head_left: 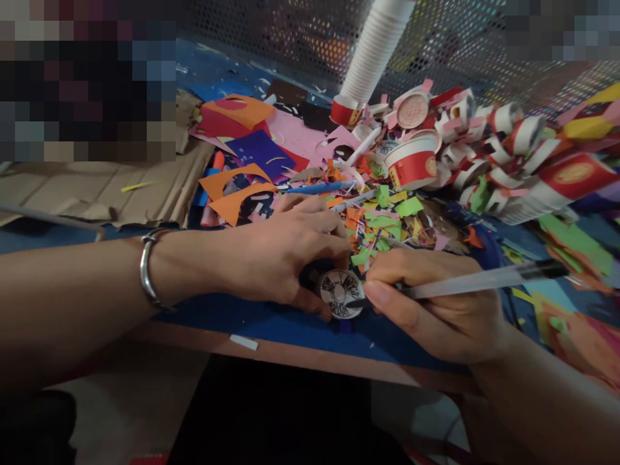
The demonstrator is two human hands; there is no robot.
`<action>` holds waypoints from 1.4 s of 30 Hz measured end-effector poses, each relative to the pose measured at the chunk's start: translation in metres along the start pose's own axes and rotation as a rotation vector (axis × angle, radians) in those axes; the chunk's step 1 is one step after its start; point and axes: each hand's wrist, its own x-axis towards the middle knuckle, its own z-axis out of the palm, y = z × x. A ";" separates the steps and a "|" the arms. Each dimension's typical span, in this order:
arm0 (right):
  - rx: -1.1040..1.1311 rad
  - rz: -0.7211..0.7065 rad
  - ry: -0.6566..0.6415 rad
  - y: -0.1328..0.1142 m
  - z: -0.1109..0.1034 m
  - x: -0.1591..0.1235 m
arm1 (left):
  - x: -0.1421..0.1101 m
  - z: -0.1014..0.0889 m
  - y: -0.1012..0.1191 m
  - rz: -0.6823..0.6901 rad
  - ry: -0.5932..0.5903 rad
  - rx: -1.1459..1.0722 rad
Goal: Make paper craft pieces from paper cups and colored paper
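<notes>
one pen (pixel 465 283) in the right hand (pixel 436 303), tip on the disc

one round disc (pixel 341 294), its edge pinched in the left hand (pixel 295 252)

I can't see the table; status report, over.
Left hand holding patterned disc; right hand holding pen, tip at disc; paper scraps beyond, none on disc.

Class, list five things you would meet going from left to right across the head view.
Silver metal bracelet → left hand → round white piece with black ink drawing → right hand holding a translucent, black-ended pen → red paper cup with tan emblem.
</notes>
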 end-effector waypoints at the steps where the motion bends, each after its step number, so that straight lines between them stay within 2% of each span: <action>1: 0.003 0.007 0.002 0.000 0.000 0.000 | 0.000 0.000 0.000 0.003 -0.001 0.000; 7: 0.027 0.063 0.134 0.004 0.002 -0.002 | 0.000 0.002 0.000 -0.017 0.012 0.025; 17: 0.050 0.103 0.170 0.009 0.007 -0.003 | -0.001 0.003 0.000 -0.007 0.013 0.045; 31: 0.008 0.058 0.165 0.008 0.007 -0.002 | 0.000 0.005 -0.003 0.014 0.032 0.069; 42: -0.012 0.066 0.263 0.013 0.008 -0.005 | 0.001 0.004 -0.003 0.040 0.033 0.055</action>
